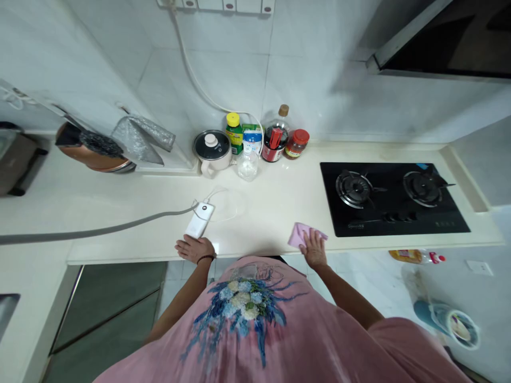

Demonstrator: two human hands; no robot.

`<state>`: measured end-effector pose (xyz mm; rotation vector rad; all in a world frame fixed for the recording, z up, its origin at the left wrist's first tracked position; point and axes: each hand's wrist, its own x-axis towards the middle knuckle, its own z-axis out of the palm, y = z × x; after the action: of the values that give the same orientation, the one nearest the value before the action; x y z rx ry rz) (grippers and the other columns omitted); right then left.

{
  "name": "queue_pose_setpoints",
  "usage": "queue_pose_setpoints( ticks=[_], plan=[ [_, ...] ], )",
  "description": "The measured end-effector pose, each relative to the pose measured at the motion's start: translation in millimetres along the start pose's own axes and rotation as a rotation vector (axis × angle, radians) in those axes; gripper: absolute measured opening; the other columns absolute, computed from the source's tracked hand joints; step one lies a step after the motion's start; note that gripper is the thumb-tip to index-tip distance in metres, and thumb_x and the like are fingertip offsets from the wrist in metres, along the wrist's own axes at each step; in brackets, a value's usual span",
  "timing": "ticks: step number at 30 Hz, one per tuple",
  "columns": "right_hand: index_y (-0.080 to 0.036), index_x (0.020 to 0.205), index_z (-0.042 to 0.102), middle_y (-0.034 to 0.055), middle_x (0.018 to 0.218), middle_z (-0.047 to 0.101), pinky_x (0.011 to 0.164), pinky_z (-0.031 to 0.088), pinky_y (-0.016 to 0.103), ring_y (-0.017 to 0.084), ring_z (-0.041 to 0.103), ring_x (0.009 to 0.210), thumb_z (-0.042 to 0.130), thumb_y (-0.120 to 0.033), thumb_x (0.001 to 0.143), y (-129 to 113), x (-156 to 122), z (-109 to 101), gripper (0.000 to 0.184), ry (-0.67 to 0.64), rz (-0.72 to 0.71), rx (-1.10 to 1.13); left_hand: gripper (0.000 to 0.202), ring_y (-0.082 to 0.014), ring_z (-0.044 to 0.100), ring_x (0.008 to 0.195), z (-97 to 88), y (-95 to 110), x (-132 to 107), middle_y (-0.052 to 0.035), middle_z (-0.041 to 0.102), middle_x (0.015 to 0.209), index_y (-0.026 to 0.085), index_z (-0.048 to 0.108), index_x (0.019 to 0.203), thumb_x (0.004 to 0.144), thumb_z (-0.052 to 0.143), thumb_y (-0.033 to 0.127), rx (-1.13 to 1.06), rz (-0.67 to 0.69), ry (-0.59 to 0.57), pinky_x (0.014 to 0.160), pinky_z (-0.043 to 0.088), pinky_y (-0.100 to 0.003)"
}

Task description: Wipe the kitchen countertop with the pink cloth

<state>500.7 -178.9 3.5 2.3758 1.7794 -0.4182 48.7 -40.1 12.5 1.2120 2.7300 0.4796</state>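
Note:
At the counter's front edge, my left hand [195,249] lies palm down with its fingers stretched out, holding nothing. Just beyond its fingers is a white power bank [200,219] with a white cable plugged into its far end. My right hand [314,251] rests on a folded pink cloth [298,234] near the same edge. Its fingers are spread flat over the cloth's right part, pressing it to the countertop; the cloth's left part shows.
A black two-burner gas stove [393,199] is set into the counter [271,197] on the right. Along the wall stand a small lidded pot [212,151], a glass jar [247,166], a dark sauce bottle [274,139] and a red-lidded jar [297,143]. A grey hose [120,226] crosses the left side.

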Motion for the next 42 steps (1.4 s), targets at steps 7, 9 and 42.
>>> queue_pose_setpoints(
  ticks=[7, 9, 42],
  plan=[
    [-0.011, 0.172, 0.027, 0.0237, 0.18, 0.015, 0.127, 0.02, 0.068, 0.042, 0.013, 0.165, 0.024, -0.053, 0.107, 30.0, 35.8, 4.4, 0.078, 0.18, 0.404, 0.084, 0.069, -0.0467, 0.026, 0.162, -0.7, 2.8, -2.0, -0.0337, 0.036, 0.167, 0.005, 0.042, 0.159, 0.096, 0.042, 0.035, 0.024, 0.015, 0.048, 0.127, 0.026, -0.07],
    [-0.01, 0.173, 0.025, 0.0255, 0.18, 0.013, 0.126, 0.019, 0.07, 0.044, 0.011, 0.165, 0.025, -0.056, 0.106, 16.4, 56.2, 0.2, 0.082, 0.204, 0.461, 0.133, 0.07, -0.0462, 0.026, 0.162, -1.8, 3.5, -2.6, -0.0331, 0.037, 0.167, 0.008, 0.041, 0.16, 0.095, 0.042, 0.034, 0.027, 0.012, 0.046, 0.126, 0.028, -0.072],
    [-0.021, 0.177, 0.008, 0.0116, 0.184, 0.001, 0.133, 0.006, 0.061, 0.037, 0.004, 0.168, 0.023, -0.059, 0.107, 8.0, 214.3, -69.1, 0.08, 0.016, 0.176, 0.079, 0.067, -0.0463, 0.036, 0.153, 5.5, -4.1, 1.3, -0.0294, 0.048, 0.156, 0.008, 0.051, 0.152, 0.09, 0.047, 0.033, 0.005, 0.091, 0.158, 0.119, 0.035, -0.068]
  ],
)
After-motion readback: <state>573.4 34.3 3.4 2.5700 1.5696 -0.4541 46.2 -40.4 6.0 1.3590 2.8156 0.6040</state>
